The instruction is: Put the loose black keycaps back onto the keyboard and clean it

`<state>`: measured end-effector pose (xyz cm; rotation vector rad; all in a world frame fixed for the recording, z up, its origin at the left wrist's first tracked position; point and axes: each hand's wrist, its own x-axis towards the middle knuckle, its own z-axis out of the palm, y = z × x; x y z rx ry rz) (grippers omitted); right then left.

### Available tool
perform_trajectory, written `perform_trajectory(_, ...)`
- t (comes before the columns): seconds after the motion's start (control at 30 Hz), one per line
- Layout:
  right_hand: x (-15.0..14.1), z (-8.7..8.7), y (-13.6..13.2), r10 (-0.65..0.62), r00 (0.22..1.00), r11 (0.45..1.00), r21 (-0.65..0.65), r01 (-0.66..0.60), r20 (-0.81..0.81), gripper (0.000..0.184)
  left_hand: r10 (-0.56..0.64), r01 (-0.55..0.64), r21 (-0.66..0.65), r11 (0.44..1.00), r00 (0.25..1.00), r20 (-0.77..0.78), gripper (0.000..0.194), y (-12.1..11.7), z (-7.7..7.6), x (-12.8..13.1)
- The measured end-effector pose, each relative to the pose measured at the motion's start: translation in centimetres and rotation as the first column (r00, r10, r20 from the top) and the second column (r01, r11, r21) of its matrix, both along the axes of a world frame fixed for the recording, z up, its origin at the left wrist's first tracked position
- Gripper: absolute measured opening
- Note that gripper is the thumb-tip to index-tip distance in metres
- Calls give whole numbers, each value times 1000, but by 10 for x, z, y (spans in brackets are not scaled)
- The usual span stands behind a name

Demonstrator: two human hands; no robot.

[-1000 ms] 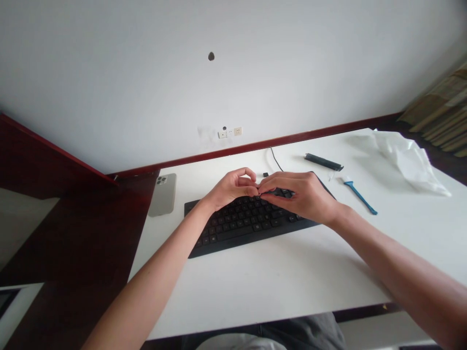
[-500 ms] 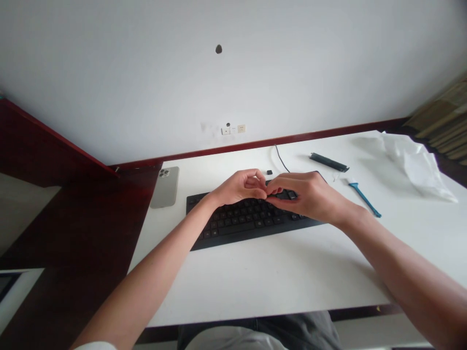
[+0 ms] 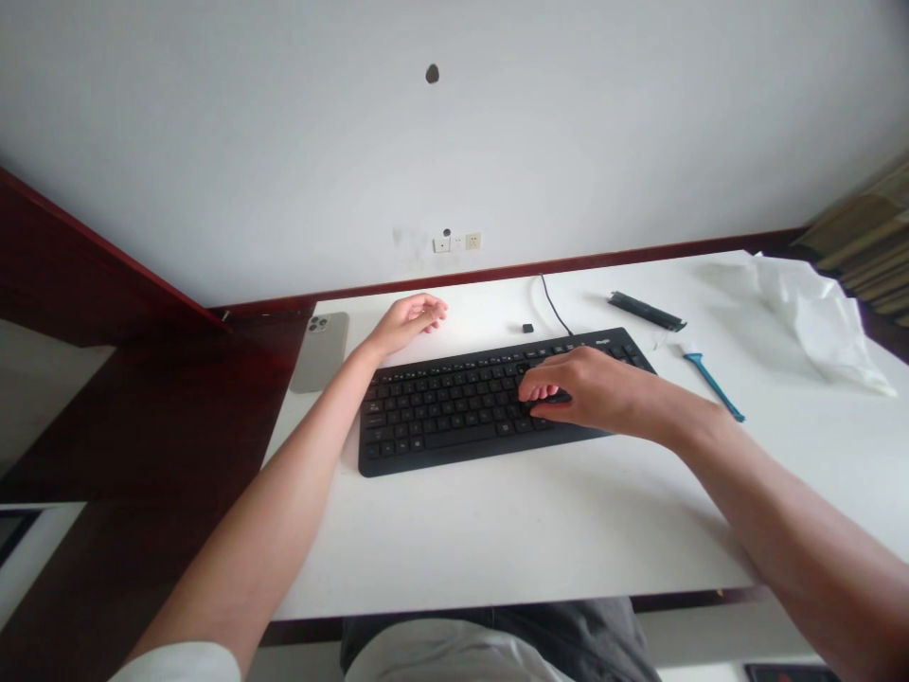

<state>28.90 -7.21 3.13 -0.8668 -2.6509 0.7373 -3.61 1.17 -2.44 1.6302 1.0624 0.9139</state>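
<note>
White desk (image 3: 568, 540): one black keyboard (image 3: 440, 412), two bare hands

Count: one keyboard, one cable (image 3: 555, 303), one phone (image 3: 321, 352), one small black square piece (image 3: 527, 328), one black bar (image 3: 646, 311), one blue tool (image 3: 714, 386), one crumpled white plastic sheet (image 3: 816, 322).

Keyboard lies flat, mid-desk, full-size, keys dark. Cable rises from its far edge. Phone sits beyond its far left corner, camera cluster up; square piece just beyond its far edge; bar and blue tool beyond its right end; plastic sheet further right.

Left hand (image 3: 408, 324) is relaxed, fingers loose, resting on the desk beyond the keyboard, empty. Right hand (image 3: 589, 386) is curled over the keyboard's right half, fingertips on keys. Keys beneath it are hidden; any pinched key cannot be made out. Square piece is too small to identify.
</note>
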Motion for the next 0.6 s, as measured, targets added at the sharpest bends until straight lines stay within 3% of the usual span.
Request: perform_trajectory(0.6,-5,0,-15,6,987,994,104,-22,161,20,-27,27,-1,1000,1000,6,45,5,-7,-4)
